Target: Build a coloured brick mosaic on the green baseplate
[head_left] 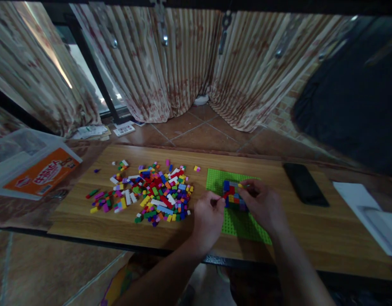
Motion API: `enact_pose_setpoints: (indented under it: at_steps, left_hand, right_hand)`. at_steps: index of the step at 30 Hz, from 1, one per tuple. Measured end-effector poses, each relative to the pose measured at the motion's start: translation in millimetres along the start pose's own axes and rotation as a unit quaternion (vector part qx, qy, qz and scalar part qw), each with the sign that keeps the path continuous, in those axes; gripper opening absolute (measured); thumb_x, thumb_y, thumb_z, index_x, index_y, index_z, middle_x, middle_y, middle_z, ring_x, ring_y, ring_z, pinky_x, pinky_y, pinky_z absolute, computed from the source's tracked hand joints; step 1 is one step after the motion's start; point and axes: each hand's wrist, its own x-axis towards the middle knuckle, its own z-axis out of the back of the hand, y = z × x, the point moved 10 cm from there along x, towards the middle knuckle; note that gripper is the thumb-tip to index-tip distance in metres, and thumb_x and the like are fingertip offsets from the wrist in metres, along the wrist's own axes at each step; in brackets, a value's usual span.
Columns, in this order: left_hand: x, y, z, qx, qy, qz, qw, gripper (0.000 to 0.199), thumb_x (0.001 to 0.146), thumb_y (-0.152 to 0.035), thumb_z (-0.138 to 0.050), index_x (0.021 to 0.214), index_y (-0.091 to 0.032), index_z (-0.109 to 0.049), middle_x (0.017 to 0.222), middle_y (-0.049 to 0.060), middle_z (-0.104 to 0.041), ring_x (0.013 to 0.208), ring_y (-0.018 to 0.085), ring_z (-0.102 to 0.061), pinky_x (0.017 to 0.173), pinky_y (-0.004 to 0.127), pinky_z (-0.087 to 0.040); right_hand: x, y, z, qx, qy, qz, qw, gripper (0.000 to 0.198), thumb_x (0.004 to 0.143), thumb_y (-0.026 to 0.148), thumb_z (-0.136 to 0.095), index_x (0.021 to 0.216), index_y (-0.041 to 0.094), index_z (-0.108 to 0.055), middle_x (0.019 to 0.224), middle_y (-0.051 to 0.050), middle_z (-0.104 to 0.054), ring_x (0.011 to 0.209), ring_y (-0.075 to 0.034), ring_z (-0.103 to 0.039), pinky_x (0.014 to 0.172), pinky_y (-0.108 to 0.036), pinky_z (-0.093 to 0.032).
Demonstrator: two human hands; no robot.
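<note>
A small block structure of blue, red, yellow and grey toy bricks [233, 196] stands on a green baseplate [243, 229]. At its left side is my left hand [208, 219], its thumb and forefinger pinched together with a bit of red brick showing at the tips. My right hand [262, 205] reaches over the structure's right side, fingers closed around a small yellow brick [240, 185] at the top far corner. The right fingers partly hide that side of the structure. Left of the baseplate lies a pile of loose, many-coloured bricks [157, 191].
A black phone [306, 183] lies on the wooden tabletop [189, 155] to the right, with white paper [358, 204] beyond it. At the far left sits a clear plastic tub [26, 140] with an orange label. Striped curtains [183, 63] hang behind the table.
</note>
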Motion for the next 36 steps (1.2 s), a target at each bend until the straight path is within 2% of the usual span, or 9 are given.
enact_pose_setpoints:
  at_steps: [6, 10, 16, 21, 25, 29, 33, 36]
  left_hand:
    - [-1, -9, -9, 0.088, 0.042, -0.012, 0.995, 0.012, 0.083, -0.021, -0.059, 0.072, -0.019, -0.059, 0.071, 0.002, -0.064, 0.069, 0.016, -0.061, 0.066, 0.028, -0.043]
    - [4, -11, -19, 0.114, 0.072, -0.034, 0.99, 0.004, 0.082, -0.022, -0.06, 0.08, -0.019, -0.061, 0.074, 0.002, -0.066, 0.07, 0.017, -0.062, 0.065, 0.028, -0.044]
    - [12, -19, -30, 0.162, 0.101, -0.067, 0.979, 0.008, 0.082, -0.02, -0.055, 0.087, -0.019, -0.062, 0.065, 0.001, -0.062, 0.06, 0.016, -0.057, 0.06, 0.027, -0.041]
    - [18, -24, -35, 0.18, 0.111, -0.074, 0.975, 0.006, 0.08, -0.018, -0.056, 0.082, -0.019, -0.061, 0.061, 0.001, -0.06, 0.055, 0.015, -0.054, 0.056, 0.027, -0.038]
    - [22, -20, -37, 0.147, 0.102, -0.055, 0.982, 0.004, 0.078, -0.017, -0.058, 0.079, -0.019, -0.061, 0.062, 0.0, -0.062, 0.057, 0.015, -0.057, 0.057, 0.027, -0.041]
    - [26, -12, -37, 0.083, 0.104, -0.009, 0.991, 0.011, 0.074, -0.012, -0.062, 0.084, -0.017, -0.063, 0.067, 0.0, -0.065, 0.064, 0.015, -0.062, 0.063, 0.026, -0.046]
    - [29, -1, -39, 0.027, 0.127, 0.063, 0.989, 0.012, 0.073, -0.011, -0.063, 0.084, -0.017, -0.063, 0.061, -0.003, -0.06, 0.055, 0.012, -0.058, 0.055, 0.024, -0.043]
    - [29, 2, -40, 0.014, 0.136, 0.092, 0.986, 0.014, 0.073, -0.01, -0.065, 0.085, -0.016, -0.062, 0.058, -0.005, -0.057, 0.049, 0.01, -0.055, 0.049, 0.022, -0.04]
  right_hand:
    - [-2, 3, 5, 0.008, -0.009, 0.012, 1.0, 0.028, 0.077, 0.043, -0.06, 0.088, 0.018, -0.067, 0.062, -0.001, -0.064, 0.053, -0.016, -0.058, 0.054, -0.029, -0.043]
    - [-2, 4, 6, 0.009, -0.013, 0.023, 1.0, 0.028, 0.078, 0.043, -0.059, 0.088, 0.018, -0.066, 0.063, -0.002, -0.064, 0.054, -0.016, -0.059, 0.055, -0.029, -0.043]
    - [-2, 7, 9, 0.003, -0.026, 0.031, 0.999, 0.03, 0.077, 0.044, -0.057, 0.087, 0.017, -0.068, 0.063, -0.003, -0.065, 0.054, -0.016, -0.059, 0.054, -0.029, -0.042]
    - [-1, -1, 9, -0.019, -0.018, 0.024, 0.999, 0.032, 0.078, 0.043, -0.057, 0.092, 0.017, -0.067, 0.065, -0.003, -0.066, 0.056, -0.017, -0.06, 0.057, -0.03, -0.044]
    - [0, -5, 9, -0.018, -0.012, 0.026, 0.999, 0.034, 0.079, 0.043, -0.056, 0.098, 0.016, -0.067, 0.066, -0.003, -0.067, 0.057, -0.017, -0.061, 0.057, -0.03, -0.044]
    - [0, -3, 10, -0.011, -0.015, 0.038, 0.999, 0.033, 0.079, 0.042, -0.056, 0.098, 0.016, -0.068, 0.064, -0.002, -0.066, 0.056, -0.016, -0.06, 0.057, -0.029, -0.043]
    - [-1, -4, 8, -0.002, -0.01, 0.034, 0.999, 0.034, 0.08, 0.041, -0.056, 0.099, 0.016, -0.069, 0.064, -0.002, -0.065, 0.056, -0.016, -0.059, 0.056, -0.029, -0.042]
    - [-2, -5, 7, -0.002, -0.009, 0.031, 0.999, 0.033, 0.08, 0.04, -0.057, 0.099, 0.016, -0.069, 0.068, -0.004, -0.067, 0.06, -0.018, -0.061, 0.059, -0.03, -0.043]
